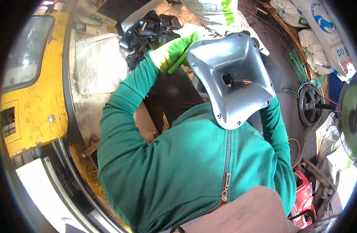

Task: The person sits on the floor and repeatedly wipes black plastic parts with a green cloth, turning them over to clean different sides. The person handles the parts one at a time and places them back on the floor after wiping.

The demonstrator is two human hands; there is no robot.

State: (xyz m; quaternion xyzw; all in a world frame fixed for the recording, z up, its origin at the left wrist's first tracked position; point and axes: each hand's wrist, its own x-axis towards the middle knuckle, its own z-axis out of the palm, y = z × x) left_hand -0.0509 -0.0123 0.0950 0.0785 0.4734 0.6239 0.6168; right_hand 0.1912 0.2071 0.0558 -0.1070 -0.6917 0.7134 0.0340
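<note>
In front of my chest is a glossy grey moulded plastic part (244, 99), with flared corners, small holes along its rim and a square opening in its sunken middle. My left hand (174, 53), in a green and yellow glove, is closed at the part's upper left edge. My right forearm in its green sleeve (276, 124) runs up behind the part, which hides my right hand.
A yellow machine (50, 112) with a window stands at my left. Beyond my left hand lie black plastic pieces (147, 33) and a white sheet (96, 64). To the right are filled sacks (314, 50), a handwheel (308, 105), a fan (351, 116) and a red item (302, 194).
</note>
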